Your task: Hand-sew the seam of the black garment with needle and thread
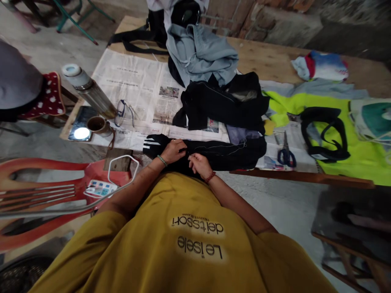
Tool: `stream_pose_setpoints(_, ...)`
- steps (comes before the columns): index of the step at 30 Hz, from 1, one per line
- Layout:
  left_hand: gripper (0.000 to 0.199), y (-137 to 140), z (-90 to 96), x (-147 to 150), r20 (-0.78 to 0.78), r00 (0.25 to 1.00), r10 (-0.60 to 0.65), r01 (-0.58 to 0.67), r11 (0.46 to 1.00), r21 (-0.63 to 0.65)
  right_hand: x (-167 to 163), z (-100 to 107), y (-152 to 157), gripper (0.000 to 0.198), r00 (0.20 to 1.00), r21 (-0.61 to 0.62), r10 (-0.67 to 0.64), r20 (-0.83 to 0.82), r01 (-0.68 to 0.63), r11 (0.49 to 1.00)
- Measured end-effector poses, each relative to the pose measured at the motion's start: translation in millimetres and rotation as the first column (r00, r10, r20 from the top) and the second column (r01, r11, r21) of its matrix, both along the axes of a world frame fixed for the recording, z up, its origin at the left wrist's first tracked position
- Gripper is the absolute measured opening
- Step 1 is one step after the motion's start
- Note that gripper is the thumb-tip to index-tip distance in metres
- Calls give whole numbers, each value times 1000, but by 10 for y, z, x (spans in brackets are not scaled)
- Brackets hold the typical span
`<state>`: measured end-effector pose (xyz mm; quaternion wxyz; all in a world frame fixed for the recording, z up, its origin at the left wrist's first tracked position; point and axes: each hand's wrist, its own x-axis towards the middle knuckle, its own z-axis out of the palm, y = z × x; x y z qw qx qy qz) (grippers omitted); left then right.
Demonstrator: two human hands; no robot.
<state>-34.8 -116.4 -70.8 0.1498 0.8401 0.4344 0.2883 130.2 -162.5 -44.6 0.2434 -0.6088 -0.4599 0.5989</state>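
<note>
A black garment (220,151) with white stripes at its left end lies along the table's near edge, against my body. My left hand (174,150), a green bead bracelet at its wrist, is closed on the cloth's edge, fingers bunched. Close beside it on the right, my right hand (200,165) has thumb and fingertips pinched together over the same cloth; what they pinch is too small to make out. A loose pale thread (235,147) trails across the black fabric. Behind it rests another black garment (224,103), crumpled.
Dark-handled scissors (286,154), a black band (325,134) and an iron (374,120) lie to the right, by neon-yellow cloth (363,156). Leftward are a flask (91,91), a brown cup (99,126) and glasses (124,114). A red chair (91,175) stands near my left arm.
</note>
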Motion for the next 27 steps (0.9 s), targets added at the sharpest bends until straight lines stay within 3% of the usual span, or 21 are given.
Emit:
stream_pose_setpoints(5,12,7,8,-16,9,999,-38,38,999,-9,28,53,43,17,965,33,176,195,-185,982)
stream_pose_setpoints(7,12,6,14,-14,15,999,-37,37,999,-17,35,64,51,17,959,25,193,208,-203,979)
stream_pose_setpoints(17,11,-2,26,-32,14,995,-97,97,994,-44,-45,81,105,15,994,-38,-103,40,105,994)
stream_pose_setpoints(21,11,-4,45,-26,16,997,-82,82,995,-50,-51,106,120,15,990,-58,-133,-46,130,990)
stream_pose_setpoints(27,13,-28,52,22,44,998,40,-37,997,-72,-34,106,58,15,994,-53,-106,-38,104,993)
